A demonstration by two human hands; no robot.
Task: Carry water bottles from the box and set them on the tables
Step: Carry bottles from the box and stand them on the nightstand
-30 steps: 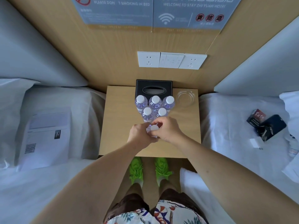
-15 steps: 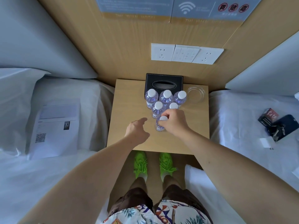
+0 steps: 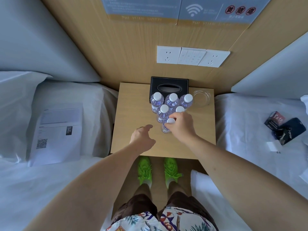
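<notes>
Right hand (image 3: 181, 125): fingers (image 3: 172, 116) curled around the front bottle (image 3: 166, 126) at its cap, bottle upright on the surface (image 3: 133, 105). Left hand (image 3: 141, 137): fingers relaxed, holding nothing, just left of that bottle, not touching. Five more bottles (image 3: 172, 100) stand clustered behind it, up against the black tissue box (image 3: 169, 85). Glass dish (image 3: 201, 97) right of the tissue box.

Wood-panel wall (image 3: 130, 47), white sockets (image 3: 193, 55), two white beds (image 3: 250, 124)
</notes>
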